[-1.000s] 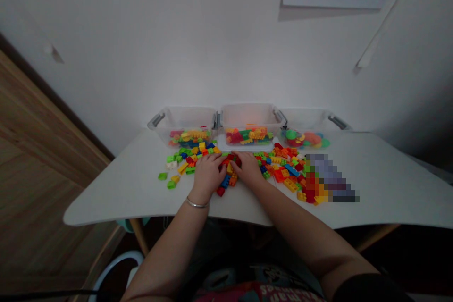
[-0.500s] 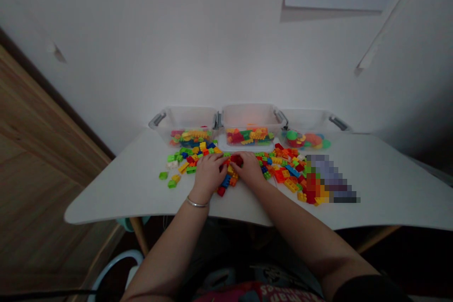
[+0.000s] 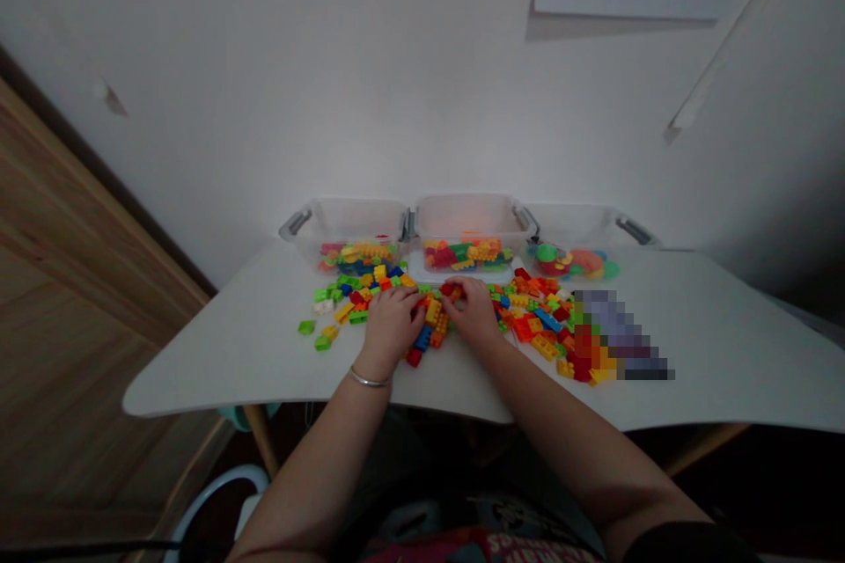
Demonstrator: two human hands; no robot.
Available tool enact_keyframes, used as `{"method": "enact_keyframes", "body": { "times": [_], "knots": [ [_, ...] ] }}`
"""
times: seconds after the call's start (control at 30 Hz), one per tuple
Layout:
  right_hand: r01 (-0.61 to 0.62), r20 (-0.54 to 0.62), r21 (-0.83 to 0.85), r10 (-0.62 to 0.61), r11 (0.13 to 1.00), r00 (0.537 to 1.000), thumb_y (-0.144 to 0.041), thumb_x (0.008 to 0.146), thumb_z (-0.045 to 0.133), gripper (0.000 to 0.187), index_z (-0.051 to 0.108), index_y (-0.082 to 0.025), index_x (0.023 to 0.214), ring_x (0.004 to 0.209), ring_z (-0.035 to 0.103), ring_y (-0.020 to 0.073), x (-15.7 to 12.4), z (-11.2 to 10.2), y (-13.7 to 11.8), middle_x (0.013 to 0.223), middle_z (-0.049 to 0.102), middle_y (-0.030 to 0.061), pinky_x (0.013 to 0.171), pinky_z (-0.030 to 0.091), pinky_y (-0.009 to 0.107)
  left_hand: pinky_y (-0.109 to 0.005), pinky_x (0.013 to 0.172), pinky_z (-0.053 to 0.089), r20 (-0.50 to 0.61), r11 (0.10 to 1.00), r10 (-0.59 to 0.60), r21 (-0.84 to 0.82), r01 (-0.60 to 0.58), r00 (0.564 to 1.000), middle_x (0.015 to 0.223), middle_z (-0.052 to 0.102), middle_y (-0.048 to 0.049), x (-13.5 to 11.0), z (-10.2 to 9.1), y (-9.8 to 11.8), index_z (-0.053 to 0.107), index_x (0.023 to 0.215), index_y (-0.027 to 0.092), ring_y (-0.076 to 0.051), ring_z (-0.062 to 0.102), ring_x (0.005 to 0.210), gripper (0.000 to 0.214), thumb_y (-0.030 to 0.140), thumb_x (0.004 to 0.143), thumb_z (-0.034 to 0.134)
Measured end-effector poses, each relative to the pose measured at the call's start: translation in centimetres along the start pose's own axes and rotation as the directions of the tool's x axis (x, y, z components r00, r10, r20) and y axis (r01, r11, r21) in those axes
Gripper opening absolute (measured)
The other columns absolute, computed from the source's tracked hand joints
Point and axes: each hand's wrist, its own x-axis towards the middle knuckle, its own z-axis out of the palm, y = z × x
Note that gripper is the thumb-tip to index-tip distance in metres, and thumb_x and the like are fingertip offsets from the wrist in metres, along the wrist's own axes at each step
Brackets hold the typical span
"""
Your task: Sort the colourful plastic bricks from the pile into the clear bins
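Observation:
A heap of small coloured building bricks [image 3: 528,317] is spread over the far middle of a white table [image 3: 231,352]. My left hand [image 3: 388,324], a thin bangle on its wrist, rests among them with fingers curled beside a yellow brick [image 3: 432,311]. My right hand [image 3: 473,311] lies just right of it, fingertips pinched on a small red brick [image 3: 449,289]. Whether the left fingers grip anything is too small to tell.
Three clear plastic bins stand in a row at the wall: left bin [image 3: 347,237], middle bin [image 3: 466,233] and right bin [image 3: 581,242], each holding coloured pieces. A blurred patch [image 3: 620,334] covers part of the table at right. A wooden panel [image 3: 66,281] runs along the left.
My right hand has shifted slightly forward and right with the red brick at its fingertips. The left hand has barely moved.

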Motion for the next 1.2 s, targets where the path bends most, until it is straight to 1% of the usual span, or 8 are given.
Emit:
{"method": "enact_keyframes", "body": {
  "times": [0.17,0.33,0.43,0.57,0.67,0.77,0.9,1.2],
  "knots": [
    [0.062,-0.246,0.073,-0.042,0.995,0.968,-0.031,0.08,0.059,0.019,0.058,-0.022,0.096,0.094,0.059,0.0238,1.9,-2.3,-1.1,0.096,0.065,0.0082,0.086,0.047,0.04,-0.042,0.095,0.045,0.003,1.0,-0.004,-0.005,0.004,1.0,0.12,0.07,-0.0037,0.0,-0.2,0.1,0.072,0.11,0.026,-0.025,0.06,0.11,0.028,0.028,0.09,0.054],
    [0.079,-0.41,0.046,-0.054,0.996,0.911,-0.034,0.08,0.058,0.023,0.057,-0.021,0.099,0.093,0.057,0.0222,7.1,-5.7,-1.2,0.098,0.063,0.007,0.087,0.045,0.04,-0.043,0.096,0.045,0.015,1.0,-0.011,-0.012,0.011,1.0,0.12,0.07,-0.0028,0.1,-0.3,0.0,0.072,0.11,0.026,-0.025,0.06,0.11,0.027,0.027,0.089,0.056],
    [0.068,-0.383,-0.017,-0.07,0.998,0.921,-0.036,0.08,0.059,0.024,0.057,-0.021,0.099,0.093,0.057,0.0217,10.4,-7.0,-0.3,0.097,0.064,0.0063,0.086,0.045,0.04,-0.042,0.096,0.045,0.016,1.0,-0.005,-0.014,0.005,1.0,0.119,0.07,-0.003,0.0,-0.3,-0.1,0.073,0.11,0.026,-0.025,0.06,0.11,0.027,0.026,0.088,0.055],
    [-0.049,-0.274,-0.128,0.013,0.991,0.962,-0.037,0.081,0.06,0.024,0.06,-0.02,0.098,0.093,0.061,0.0228,12.8,-7.0,1.1,0.096,0.069,0.0075,0.086,0.046,0.04,-0.043,0.096,0.045,0.006,1.0,-0.009,-0.022,0.009,1.0,0.119,0.07,-0.0032,0.0,-0.3,-0.2,0.073,0.11,0.026,-0.025,0.06,0.111,0.028,0.026,0.088,0.056],
    [-0.15,-0.191,-0.243,0.105,0.958,0.976,-0.035,0.081,0.061,0.022,0.062,-0.021,0.097,0.095,0.063,0.0248,12.9,-6.5,1.5,0.097,0.072,0.0069,0.09,0.045,0.042,-0.043,0.096,0.045,0.004,0.999,-0.012,-0.03,0.012,1.0,0.119,0.07,-0.003,0.0,-0.3,-0.2,0.073,0.109,0.026,-0.025,0.06,0.111,0.027,0.026,0.088,0.057],
    [-0.199,-0.189,-0.316,0.143,0.928,0.971,-0.032,0.081,0.062,0.028,0.062,-0.021,0.106,0.1,0.062,0.0267,12.5,-6.2,1.4,0.103,0.072,0.007,0.093,0.042,0.044,-0.044,0.096,0.045,0.008,0.999,-0.013,-0.034,0.013,1.0,0.119,0.07,-0.0031,0.0,-0.3,-0.1,0.073,0.109,0.026,-0.025,0.06,0.111,0.027,0.026,0.088,0.057],
    [-0.193,-0.222,-0.306,0.127,0.932,0.967,-0.027,0.082,0.06,0.036,0.058,-0.02,0.117,0.102,0.062,0.0259,12.4,-6.1,1.4,0.108,0.072,0.0067,0.095,0.04,0.044,-0.044,0.097,0.045,0.013,0.999,-0.013,-0.033,0.013,1.0,0.12,0.07,-0.0028,0.0,-0.4,0.0,0.073,0.11,0.026,-0.025,0.06,0.111,0.027,0.026,0.088,0.057],
    [-0.148,-0.217,-0.227,0.098,0.963,0.971,-0.024,0.081,0.06,0.034,0.057,-0.021,0.115,0.104,0.061,0.0247,12.4,-5.9,2.3,0.111,0.071,0.0068,0.097,0.04,0.045,-0.044,0.095,0.046,0.004,1.0,-0.006,-0.021,0.006,1.0,0.119,0.07,-0.0023,0.0,-0.3,-0.1,0.073,0.11,0.025,-0.025,0.06,0.11,0.027,0.027,0.088,0.057]
  ]
}}
